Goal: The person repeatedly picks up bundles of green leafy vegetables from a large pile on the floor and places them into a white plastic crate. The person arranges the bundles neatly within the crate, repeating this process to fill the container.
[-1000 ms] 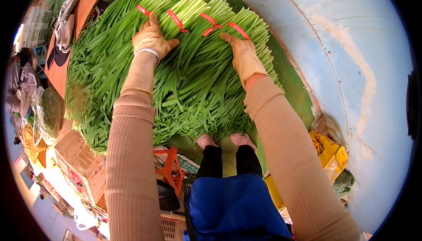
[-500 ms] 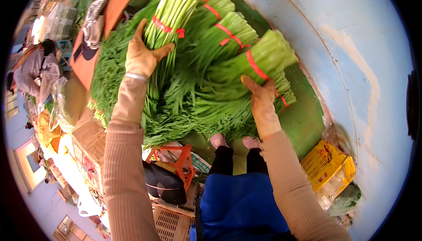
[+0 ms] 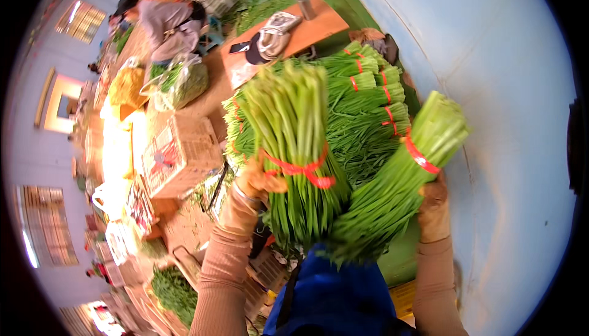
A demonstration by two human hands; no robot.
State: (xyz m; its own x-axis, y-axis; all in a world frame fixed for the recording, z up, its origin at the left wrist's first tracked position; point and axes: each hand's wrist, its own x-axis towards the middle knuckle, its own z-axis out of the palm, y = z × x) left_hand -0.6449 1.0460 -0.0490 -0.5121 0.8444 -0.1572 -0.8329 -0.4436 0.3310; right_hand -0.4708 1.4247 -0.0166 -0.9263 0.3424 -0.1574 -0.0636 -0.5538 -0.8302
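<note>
My left hand point(image 3: 259, 179), in a tan glove, is closed around a thick bunch of leafy greens point(image 3: 289, 118). Its pale cut ends point up, and a red tie wraps its middle. To the right, my gloved right hand point(image 3: 434, 206) grips a second bunch of leafy greens point(image 3: 392, 183), tilted with its cut ends toward the upper right; a red band circles it as well. The leafy tips of both bunches hang close together before my blue apron point(image 3: 331, 296). Beyond them lies a pile of similar red-tied bunches point(image 3: 368, 121).
A blue wall point(image 3: 497, 170) rises along the right. Behind the pile, an orange board point(image 3: 328, 20) carries a cap, a cloth and a metal cup. On the left are a crate point(image 3: 181, 155) and a plastic bag of greens point(image 3: 184, 81); a person point(image 3: 169, 26) bends farther back.
Both hands have lifted their bunches off the pile and brought them nearer to me. The view has swung, so more of the room at the left shows.
</note>
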